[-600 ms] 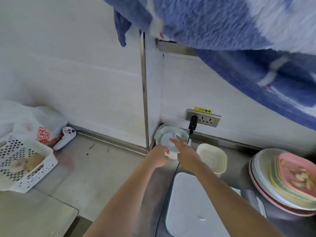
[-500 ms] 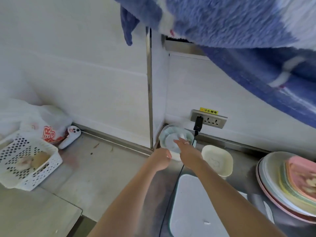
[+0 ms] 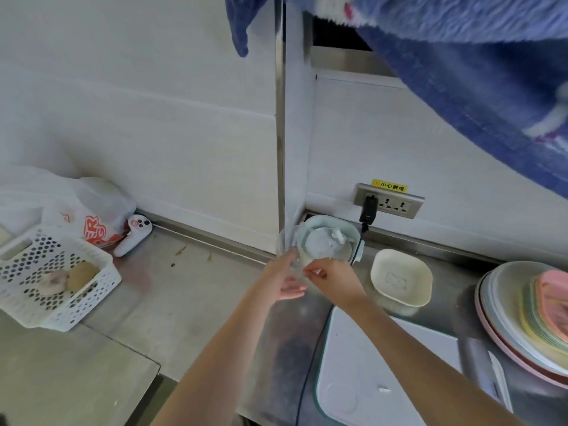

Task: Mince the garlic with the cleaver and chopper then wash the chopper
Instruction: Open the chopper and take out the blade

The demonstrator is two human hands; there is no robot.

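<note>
I'm standing in a kitchen, a plain working one: a stainless steel counter (image 3: 172, 305) runs along a white wall, a stack of pastel plates (image 3: 528, 315) sits to my right, a white perforated basket (image 3: 58, 309) holds vegetables, and a wall socket (image 3: 396, 204) carries a yellow warning label.

The chopper (image 3: 325, 244) sits at the back of the steel counter (image 3: 184, 302), tucked into the wall corner just below the power socket. It's a round, pale mint-green unit with a clear bowl, seen from above, a whitish hub at its centre. Its near rim lies between both hands, the left hand (image 3: 284, 279) against the clear wall, the right hand (image 3: 333, 279) pinching at the front edge.
</note>
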